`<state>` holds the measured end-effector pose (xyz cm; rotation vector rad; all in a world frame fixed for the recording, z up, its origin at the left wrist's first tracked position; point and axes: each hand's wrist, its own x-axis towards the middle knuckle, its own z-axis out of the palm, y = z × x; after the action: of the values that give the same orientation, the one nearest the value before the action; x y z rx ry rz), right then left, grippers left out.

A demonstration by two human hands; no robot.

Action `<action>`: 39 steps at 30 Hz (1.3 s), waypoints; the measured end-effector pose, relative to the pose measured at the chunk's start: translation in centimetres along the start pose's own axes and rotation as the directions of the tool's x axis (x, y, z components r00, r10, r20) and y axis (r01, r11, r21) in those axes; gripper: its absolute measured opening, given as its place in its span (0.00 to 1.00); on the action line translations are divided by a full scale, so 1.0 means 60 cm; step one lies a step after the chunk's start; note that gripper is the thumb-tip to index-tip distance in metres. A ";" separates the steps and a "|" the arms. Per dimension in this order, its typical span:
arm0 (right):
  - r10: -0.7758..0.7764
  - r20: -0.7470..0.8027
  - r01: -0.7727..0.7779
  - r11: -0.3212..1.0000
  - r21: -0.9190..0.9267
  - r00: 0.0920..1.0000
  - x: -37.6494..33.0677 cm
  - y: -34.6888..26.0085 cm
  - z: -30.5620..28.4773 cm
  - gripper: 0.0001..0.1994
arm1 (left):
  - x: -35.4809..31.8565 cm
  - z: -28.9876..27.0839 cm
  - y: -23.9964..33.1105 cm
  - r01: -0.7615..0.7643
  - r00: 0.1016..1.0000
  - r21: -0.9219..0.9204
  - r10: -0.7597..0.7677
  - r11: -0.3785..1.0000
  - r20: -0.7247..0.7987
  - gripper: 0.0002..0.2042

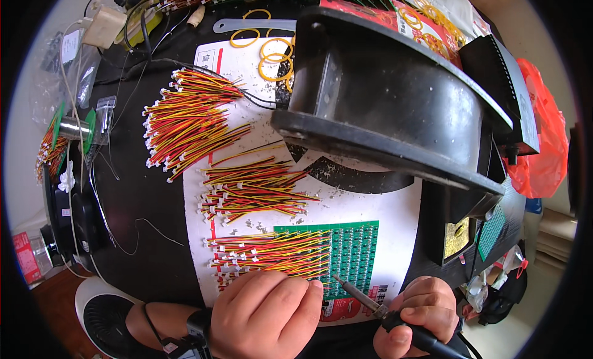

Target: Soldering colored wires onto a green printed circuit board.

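My right hand (426,312) grips a soldering iron (411,333) by its black handle. The tip points up and left over a green circuit board panel (355,254), close to the lower wire ends. My left hand (265,312) is closed at the panel's lower left, fingers curled down; what they pinch, if anything, is hidden. Red, black and yellow wires with white connectors (265,251) lie in rows across the panel's left part, their ends along a column of pads. Above lie a loose pile of similar wires (253,189) and a bigger bundle (191,121).
A large black fan (389,93) stands over the white sheet (401,204). To its right are a black box (503,93), a yellow sponge (457,238) and another green panel (492,232). A solder spool (75,128) stands left; rubber bands (275,67) lie behind.
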<state>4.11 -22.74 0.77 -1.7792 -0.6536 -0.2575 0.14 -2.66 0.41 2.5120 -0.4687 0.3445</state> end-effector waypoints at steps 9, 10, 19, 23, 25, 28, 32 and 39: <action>0.024 0.039 -0.023 0.999 -0.034 0.999 0.009 -0.012 -0.009 0.10 | 0.009 -0.005 -0.001 -0.009 0.999 -0.055 0.012 0.998 0.049 0.11; 0.026 0.040 -0.025 0.999 -0.034 0.999 0.008 -0.011 -0.008 0.10 | 0.009 -0.004 -0.002 -0.008 0.999 -0.056 0.010 0.998 0.051 0.11; 0.048 0.068 -0.045 0.998 -0.048 0.997 0.008 -0.013 -0.008 0.10 | 0.013 -0.018 0.011 0.112 0.993 -0.092 -0.108 0.989 0.055 0.06; 0.071 -0.002 -0.071 0.989 -0.131 0.997 -0.021 -0.009 0.010 0.13 | 0.013 -0.019 0.010 0.102 0.994 -0.082 -0.098 0.991 0.055 0.06; 0.103 -0.118 -0.127 0.969 -0.211 0.988 -0.034 -0.008 0.017 0.16 | 0.014 -0.019 0.010 0.096 0.994 -0.080 -0.091 0.992 0.056 0.06; 0.101 -0.134 -0.127 0.972 -0.199 0.986 -0.022 -0.008 0.013 0.15 | 0.013 -0.019 0.009 0.100 0.994 -0.080 -0.095 0.992 0.060 0.06; -0.042 -0.059 0.041 0.999 -0.028 0.997 -0.002 0.001 0.009 0.10 | 0.016 -0.019 0.008 0.099 0.993 -0.098 -0.093 0.990 0.068 0.06; -0.097 -0.162 0.096 0.995 -0.015 0.982 -0.002 0.005 0.015 0.10 | 0.021 -0.022 0.002 0.074 0.993 -0.100 -0.064 0.992 0.102 0.06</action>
<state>4.06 -22.00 0.20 -1.7151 -0.6230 -0.4666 1.06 -2.31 1.99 2.4447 -0.4257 0.1658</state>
